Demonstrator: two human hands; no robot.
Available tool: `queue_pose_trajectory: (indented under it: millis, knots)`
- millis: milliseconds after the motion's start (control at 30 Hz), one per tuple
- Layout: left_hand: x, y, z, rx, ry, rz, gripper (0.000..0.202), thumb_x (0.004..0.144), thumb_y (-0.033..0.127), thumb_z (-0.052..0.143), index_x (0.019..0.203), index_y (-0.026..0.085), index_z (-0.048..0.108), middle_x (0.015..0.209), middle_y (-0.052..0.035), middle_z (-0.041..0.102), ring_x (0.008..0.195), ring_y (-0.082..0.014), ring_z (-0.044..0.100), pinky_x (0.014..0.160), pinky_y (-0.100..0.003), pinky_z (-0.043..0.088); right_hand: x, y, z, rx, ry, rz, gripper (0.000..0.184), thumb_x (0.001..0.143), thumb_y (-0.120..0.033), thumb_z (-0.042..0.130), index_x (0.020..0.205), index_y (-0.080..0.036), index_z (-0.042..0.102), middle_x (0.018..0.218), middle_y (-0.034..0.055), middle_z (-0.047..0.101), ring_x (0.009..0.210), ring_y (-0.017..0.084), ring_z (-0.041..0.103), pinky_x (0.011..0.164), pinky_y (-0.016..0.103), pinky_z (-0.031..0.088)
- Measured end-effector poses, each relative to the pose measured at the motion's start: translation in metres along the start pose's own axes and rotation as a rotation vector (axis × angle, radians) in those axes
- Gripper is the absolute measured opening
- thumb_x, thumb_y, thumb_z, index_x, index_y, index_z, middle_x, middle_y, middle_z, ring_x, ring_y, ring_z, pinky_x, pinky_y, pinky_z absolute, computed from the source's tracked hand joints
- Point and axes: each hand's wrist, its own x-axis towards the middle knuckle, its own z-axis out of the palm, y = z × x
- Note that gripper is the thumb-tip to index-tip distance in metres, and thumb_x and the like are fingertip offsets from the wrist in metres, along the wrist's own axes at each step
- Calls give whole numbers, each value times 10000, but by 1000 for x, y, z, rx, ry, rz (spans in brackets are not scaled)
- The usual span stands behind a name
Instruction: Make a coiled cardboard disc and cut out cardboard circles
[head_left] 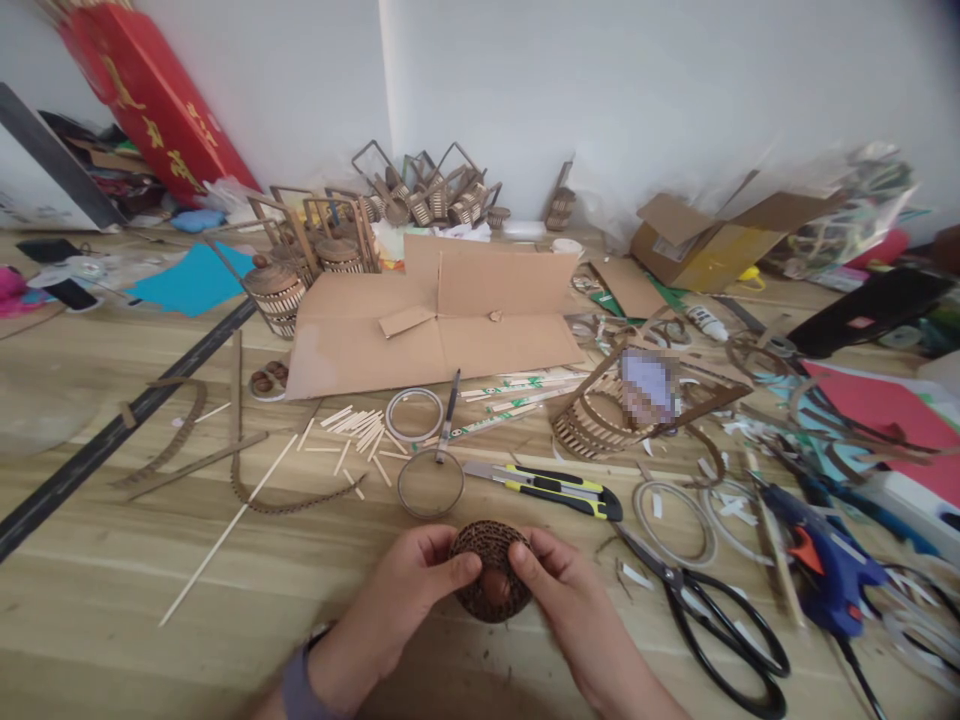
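**Both hands clasp a round corrugated-cardboard ball at the near edge of the floor**

Nearest the camera, the left hand [401,595] and the right hand [559,590] meet around a small brown cardboard ball [491,570], fingers and thumbs pressed on its ribbed sides from either side. A purple cuff [300,690] shows at the left wrist.

Just beyond the hands lies a round flat ring [430,483], and to the right of it a yellow-and-black utility knife [547,487]; no brand can be read on it. Right of the right hand lie black-handled scissors [709,615], and farther right a blue glue gun [821,560].

Beyond the ring a scatter of short wooden sticks [360,430] sits on the wooden floor [112,590], with a strip of printed tape beside it whose lettering is too small to read. Farther out lies a flattened cardboard sheet [435,320], and right of it a half-built cardboard lantern frame [622,410] with a blurred patch on it.

Far to the left, against the wall, leans a red box [154,95] with gold characters, too tilted to read.
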Motion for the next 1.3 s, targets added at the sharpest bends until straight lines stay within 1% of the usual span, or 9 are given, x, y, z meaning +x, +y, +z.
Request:
queue_pose_trajectory:
  millis: [233, 500, 600, 700, 800, 867, 967, 1067, 1300]
  knots:
    - [-1, 1, 3, -20, -7, 32, 410, 699, 543, 821, 733, 136, 774, 630, -15, 696, 638, -159, 606, 655, -246, 459, -1, -3, 1, 16, -37, 9, 416, 747, -572, 798, 682, -173, 701, 637, -13, 638, 634, 133, 540, 645, 239, 428]
    - [0, -3, 2, -41, -19, 25, 405, 705, 531, 823, 727, 131, 765, 623, -14, 685, 617, -147, 574, 635, -246, 431, 1, 2, -2, 93, -77, 31, 421, 743, -573, 806, 701, -160, 730, 653, -3, 648, 645, 133, 527, 655, 245, 405]
    - [1, -4, 1, -73, -24, 7, 421, 686, 542, 836, 729, 128, 772, 629, -19, 691, 629, -145, 569, 649, -246, 426, 1, 2, -3, 140, -73, 67, 425, 715, -571, 830, 702, -155, 746, 650, 5, 661, 658, 138, 530, 653, 243, 397]
    - [0, -3, 1, -121, -26, -24, 444, 639, 537, 869, 803, 133, 789, 707, -40, 727, 712, -172, 604, 716, -267, 445, 2, 1, -3, 216, -54, 74, 397, 708, -546, 847, 709, -159, 759, 672, 18, 685, 697, 150, 557, 687, 250, 412]
    - [0, 0, 2, -119, -5, -19, 465, 591, 512, 904, 848, 141, 797, 775, -58, 752, 810, -213, 635, 789, -301, 454, 3, 0, -3, 282, -32, 71, 367, 686, -516, 872, 805, -180, 783, 738, 35, 727, 737, 179, 604, 751, 291, 444]
    - [0, 2, 2, -116, 22, -23, 466, 576, 510, 911, 845, 146, 800, 789, -61, 759, 829, -224, 641, 806, -315, 458, 2, 0, -4, 288, -28, 71, 377, 680, -498, 881, 883, -195, 788, 792, 45, 746, 760, 197, 628, 787, 324, 458]
    - [0, 4, 2, -141, 52, -49, 474, 556, 511, 920, 854, 162, 804, 798, -54, 765, 823, -218, 644, 809, -320, 469, 2, 2, -6, 239, -19, 57, 369, 702, -505, 866, 878, -192, 785, 815, 51, 752, 793, 209, 638, 809, 337, 461]
    - [1, 4, 2, -138, 46, -40, 476, 548, 513, 925, 846, 162, 808, 776, -46, 763, 805, -206, 641, 798, -302, 466, 2, 3, -7, 202, -24, 43, 382, 706, -530, 855, 844, -181, 784, 798, 52, 750, 790, 208, 637, 799, 331, 462]
    - [0, 1, 2, -126, 18, -14, 473, 579, 516, 912, 867, 155, 810, 774, -42, 765, 770, -185, 635, 742, -265, 464, 3, 3, -7, 274, -58, 66, 350, 697, -489, 875, 838, -181, 791, 790, 55, 759, 766, 208, 652, 818, 348, 474]
